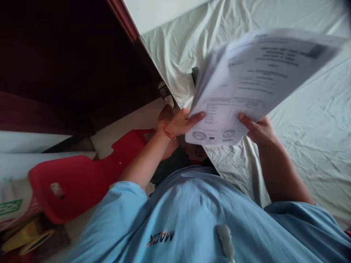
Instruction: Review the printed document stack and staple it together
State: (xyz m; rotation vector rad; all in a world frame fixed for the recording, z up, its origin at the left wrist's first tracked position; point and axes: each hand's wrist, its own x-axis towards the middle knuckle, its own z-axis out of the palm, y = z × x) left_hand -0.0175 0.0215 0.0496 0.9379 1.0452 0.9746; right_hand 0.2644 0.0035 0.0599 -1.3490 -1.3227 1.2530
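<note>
Above a creased bedsheet (301, 120), both hands (179, 124) (257, 129) gripping blurred, unreadable papers (255, 84).

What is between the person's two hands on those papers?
In the head view, only the bottom edge of the papers, with two round stamps, spans from the left hand to the right hand. Nothing else lies there.

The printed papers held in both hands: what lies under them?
Under the papers lies a wrinkled white bedsheet. A small dark object pokes out at their left edge; the rest of it is covered. The left hand and right hand grip the lower edge.
</note>
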